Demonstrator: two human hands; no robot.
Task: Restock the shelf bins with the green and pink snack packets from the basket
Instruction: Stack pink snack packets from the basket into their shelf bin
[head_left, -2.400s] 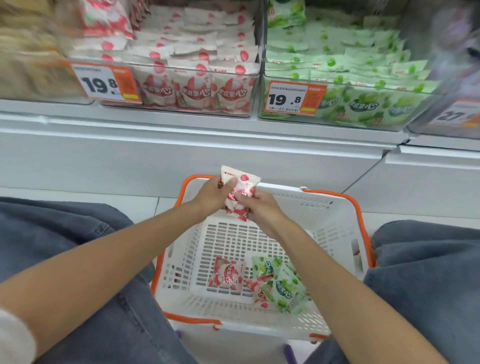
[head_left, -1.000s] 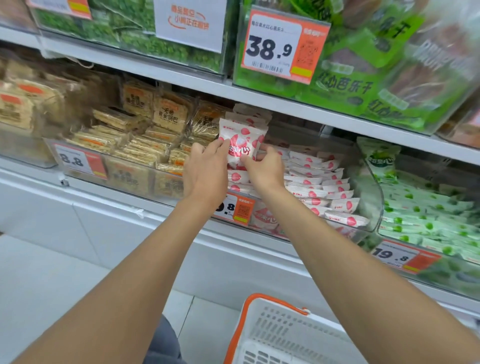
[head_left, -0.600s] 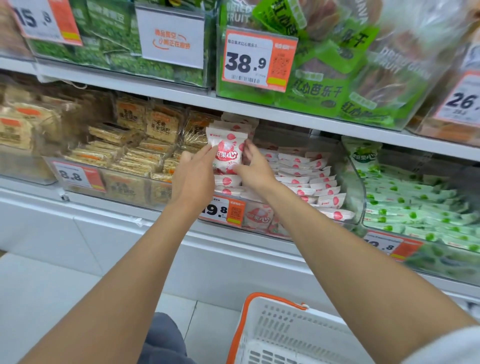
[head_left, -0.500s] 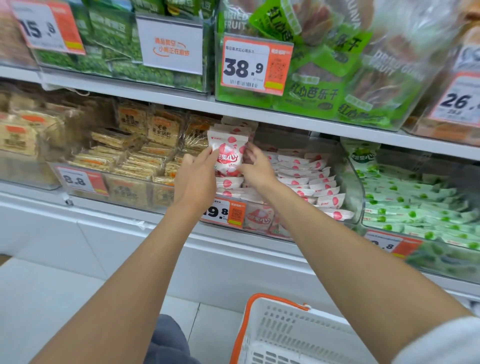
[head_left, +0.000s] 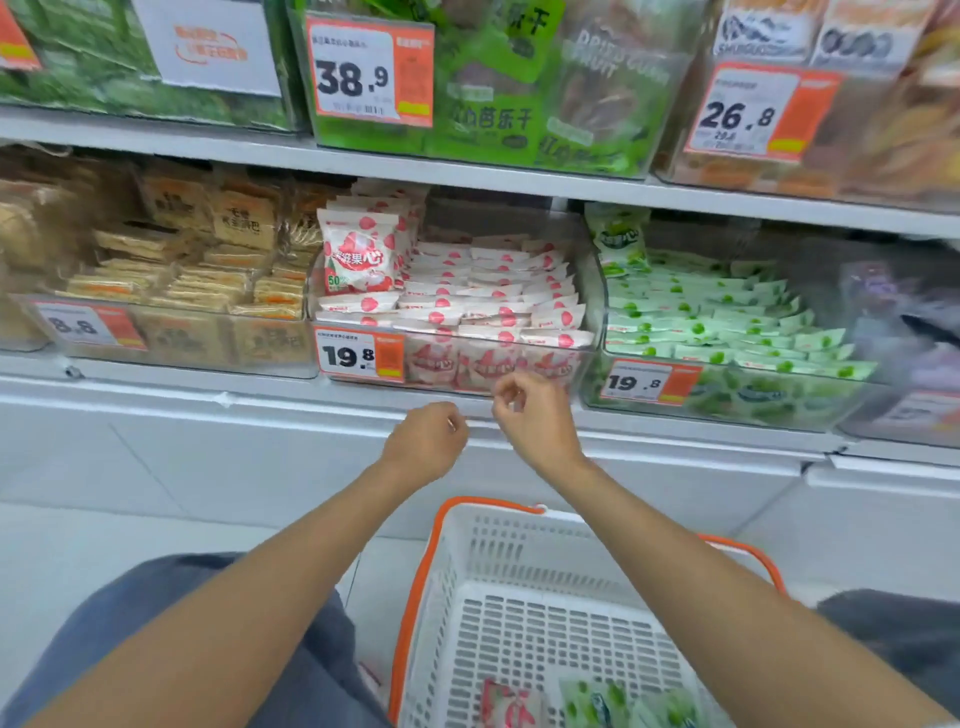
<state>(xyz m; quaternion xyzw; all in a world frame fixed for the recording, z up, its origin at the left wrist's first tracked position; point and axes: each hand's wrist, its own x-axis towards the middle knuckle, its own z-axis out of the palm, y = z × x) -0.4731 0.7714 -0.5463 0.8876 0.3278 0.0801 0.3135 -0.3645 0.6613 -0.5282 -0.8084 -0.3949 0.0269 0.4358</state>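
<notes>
**A:** Which step are you on?

**B:** Between packets, I'd say. My left hand (head_left: 426, 441) and right hand (head_left: 530, 415) hang just under the pink bin (head_left: 588, 291). Their fingers are loosely curled and neither has hold of anything. An upright pink packet (head_left: 358, 254) stands at the bin's front left, and the rest lie in rows.

**A:** What's next?

**B:** Probably a reach down into the basket (head_left: 488, 506). A loose pink packet (head_left: 506, 706) and some green packets (head_left: 597, 701) lie at its near end. Green would go in the green bin (head_left: 595, 312), to the right of the pink one.

**A:** Can you read any of the writing?

**B:** Both bins carry a tag (head_left: 358, 356) reading 19.8. The left bin's tag says 8.8. On the shelf above I read 38.9, 26.8 and "DRIED". The upright packet shows "50" and Chinese characters.
</notes>
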